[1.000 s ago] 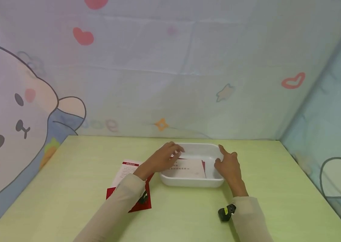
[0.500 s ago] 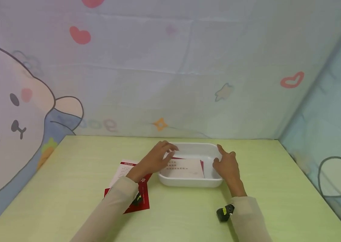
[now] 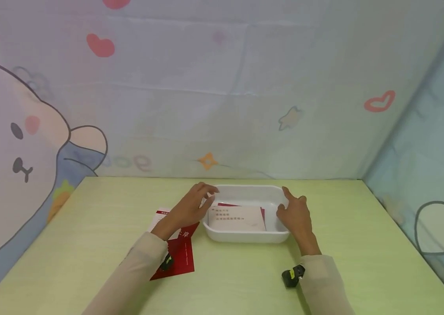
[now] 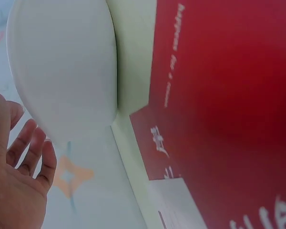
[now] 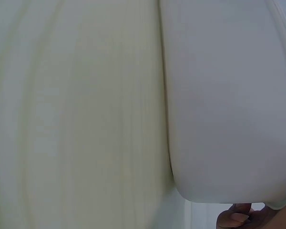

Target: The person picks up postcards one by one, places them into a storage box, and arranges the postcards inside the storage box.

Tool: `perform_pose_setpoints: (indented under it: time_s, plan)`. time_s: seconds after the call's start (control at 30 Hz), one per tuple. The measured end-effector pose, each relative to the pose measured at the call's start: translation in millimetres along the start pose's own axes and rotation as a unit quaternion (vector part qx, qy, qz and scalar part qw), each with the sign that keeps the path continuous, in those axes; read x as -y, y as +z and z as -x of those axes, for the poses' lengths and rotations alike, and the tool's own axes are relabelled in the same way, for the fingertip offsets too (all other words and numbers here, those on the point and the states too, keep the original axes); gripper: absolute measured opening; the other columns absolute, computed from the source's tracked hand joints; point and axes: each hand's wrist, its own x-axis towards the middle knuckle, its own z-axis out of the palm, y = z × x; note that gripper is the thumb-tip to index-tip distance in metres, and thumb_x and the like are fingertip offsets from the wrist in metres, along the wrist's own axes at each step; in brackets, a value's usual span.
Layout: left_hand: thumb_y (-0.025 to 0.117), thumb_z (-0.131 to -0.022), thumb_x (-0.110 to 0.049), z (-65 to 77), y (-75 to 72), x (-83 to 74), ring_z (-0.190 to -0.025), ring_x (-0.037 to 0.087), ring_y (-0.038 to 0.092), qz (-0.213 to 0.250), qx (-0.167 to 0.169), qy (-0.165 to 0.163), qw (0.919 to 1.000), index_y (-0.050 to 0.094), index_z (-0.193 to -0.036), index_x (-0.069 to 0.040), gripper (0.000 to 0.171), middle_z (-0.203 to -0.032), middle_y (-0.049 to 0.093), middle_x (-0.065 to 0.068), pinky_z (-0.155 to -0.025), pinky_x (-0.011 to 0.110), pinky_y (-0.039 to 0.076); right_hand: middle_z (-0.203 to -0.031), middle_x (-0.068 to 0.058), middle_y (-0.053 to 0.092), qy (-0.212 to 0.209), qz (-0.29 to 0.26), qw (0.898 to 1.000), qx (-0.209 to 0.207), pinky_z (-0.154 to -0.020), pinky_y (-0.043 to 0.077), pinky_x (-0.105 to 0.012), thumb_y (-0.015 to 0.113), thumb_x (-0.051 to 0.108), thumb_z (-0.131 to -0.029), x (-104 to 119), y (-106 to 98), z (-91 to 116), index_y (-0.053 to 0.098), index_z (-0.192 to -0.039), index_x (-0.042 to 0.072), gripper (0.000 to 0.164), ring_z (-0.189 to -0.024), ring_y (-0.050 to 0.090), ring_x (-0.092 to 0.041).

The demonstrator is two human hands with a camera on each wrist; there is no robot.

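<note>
A white rectangular tray (image 3: pixel 247 237) sits on the table. Inside it lies a pale printed card (image 3: pixel 237 218) over red cards that peek out behind. My right hand (image 3: pixel 298 217) holds the tray's right end, thumb over the rim; in the right wrist view its fingers (image 5: pixel 239 218) show below the tray wall (image 5: pixel 229 105). By the tray's left end is my left hand (image 3: pixel 191 206), fingers loosely bent and holding nothing; the left wrist view shows that hand (image 4: pixel 19 183) close to the tray rim, contact unclear. Red cards (image 3: pixel 182 258) lie under my left forearm.
A white sheet with a red header (image 3: pixel 162 212) lies left of the tray, partly hidden by the left arm. The light green table (image 3: pixel 241 280) ends at a cartoon-printed cloth backdrop (image 3: pixel 222 87). Black wrist cameras (image 3: pixel 292 276) sit below both hands.
My left hand has moved left, from over the card to the tray's left end, uncovering more of the card's print. The right hand keeps its place on the tray.
</note>
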Motion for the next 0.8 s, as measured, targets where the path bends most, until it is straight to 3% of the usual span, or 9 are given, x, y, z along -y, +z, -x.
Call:
perform_pose_setpoints:
  time_s: [0.47, 0.8]
  plan:
    - [0.049, -0.104, -0.016, 13.9, -9.3, 6.4, -0.102, 0.022, 0.058, 0.009, -0.006, -0.019, 0.9998, 0.053, -0.123, -0.008, 0.021, -0.116, 0.055, 0.01, -0.077, 0.031, 0.054, -0.123, -0.041, 0.043, 0.015, -0.01, 1.0, 0.013, -0.05, 0.039, -0.034, 0.045, 0.015, -0.094, 4, -2, 3, 0.034, -0.155, 0.01, 0.062, -0.062, 0.045, -0.025]
    - [0.051, -0.104, -0.02, 27.2, -14.1, 10.5, -0.103, 0.019, 0.058, 0.02, 0.029, -0.074, 0.9966, 0.052, -0.121, -0.011, 0.019, -0.116, 0.056, 0.005, -0.082, 0.031, 0.053, -0.121, -0.041, 0.045, 0.015, -0.005, 1.0, 0.012, -0.051, 0.043, -0.037, 0.046, 0.016, -0.093, 5, 0, 3, 0.034, -0.154, 0.009, 0.062, -0.066, 0.048, -0.027]
